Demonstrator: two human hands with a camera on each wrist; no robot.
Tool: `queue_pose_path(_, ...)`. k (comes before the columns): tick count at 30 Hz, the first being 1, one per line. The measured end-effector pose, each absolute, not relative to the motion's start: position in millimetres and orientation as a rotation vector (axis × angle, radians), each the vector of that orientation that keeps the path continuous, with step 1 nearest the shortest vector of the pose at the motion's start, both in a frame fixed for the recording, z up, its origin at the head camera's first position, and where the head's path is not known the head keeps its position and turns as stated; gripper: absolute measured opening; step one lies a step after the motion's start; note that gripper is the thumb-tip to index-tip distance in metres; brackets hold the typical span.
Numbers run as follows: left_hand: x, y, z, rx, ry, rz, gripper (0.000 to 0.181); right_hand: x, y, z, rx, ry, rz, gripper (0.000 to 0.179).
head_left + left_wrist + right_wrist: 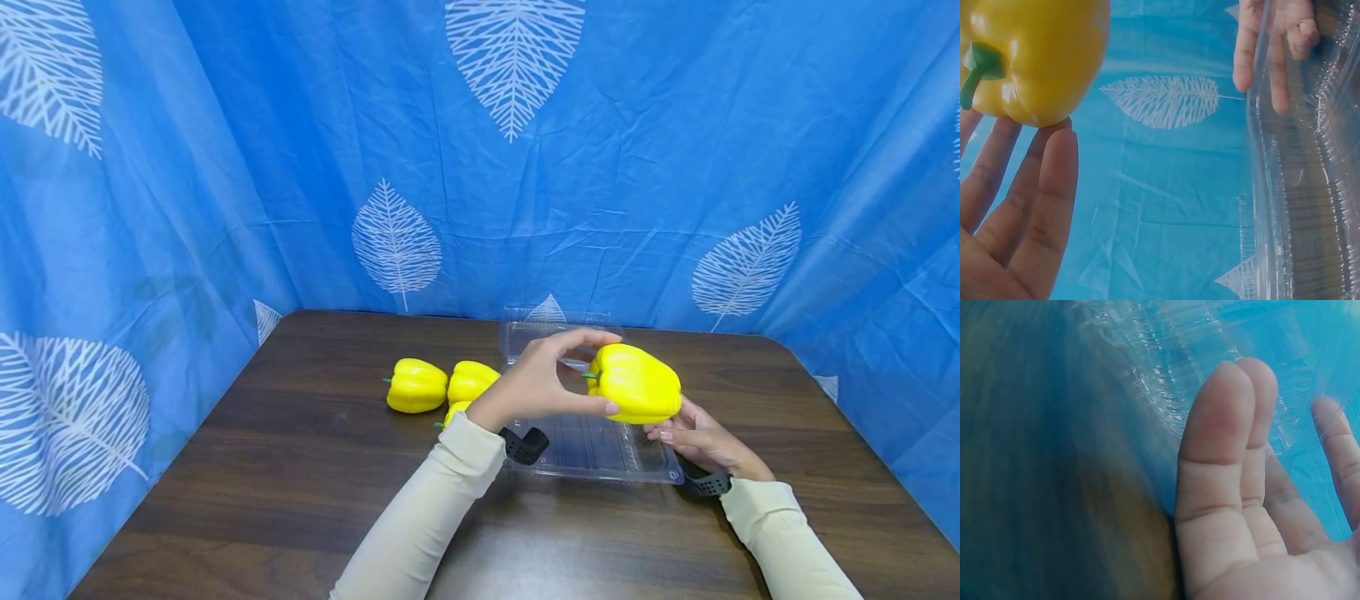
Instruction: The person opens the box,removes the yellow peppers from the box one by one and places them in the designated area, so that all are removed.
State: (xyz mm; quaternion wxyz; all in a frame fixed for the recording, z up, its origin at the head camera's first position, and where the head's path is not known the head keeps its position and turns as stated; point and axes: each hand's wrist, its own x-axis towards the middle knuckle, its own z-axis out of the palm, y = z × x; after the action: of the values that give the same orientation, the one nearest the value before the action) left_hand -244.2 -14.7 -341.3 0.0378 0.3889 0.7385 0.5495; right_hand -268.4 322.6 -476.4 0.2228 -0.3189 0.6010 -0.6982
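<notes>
A yellow bell pepper (pixel 638 385) with a green stem (pixel 984 67) is held up over the clear plastic container by my left hand (pixel 536 379), thumb on one side and fingers on the other. The clamshell container (pixel 581 454) lies with its lid (pixel 555 327) raised at the back. At its right side is my right hand (pixel 701 442), just below the pepper. Its fingers (pixel 1216 425) are extended and loosely bent beside the clear wall, holding nothing. Through the plastic, the left wrist view shows those fingers (pixel 1279 69) too.
Left of the container, yellow bell peppers sit on the dark wooden table (pixel 247 492): one farther left (pixel 417 386), one beside it (pixel 471 381), and one (pixel 455 410) partly hidden by my left arm. A blue curtain (pixel 622 167) with white leaf prints hangs behind the table.
</notes>
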Motion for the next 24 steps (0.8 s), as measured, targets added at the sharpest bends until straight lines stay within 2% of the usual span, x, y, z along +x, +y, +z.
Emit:
queue_pose_path(10,-234,-32,-342,1.148,2.242,1.774,0.071,-268,322,-475,-0.777,1.704,-1.935,0.068)
queue_pose_path(24,-226,-63,-353,1.114,2.250,1.786,0.073,-271,320,-476,-0.928,1.662,-1.921,0.067)
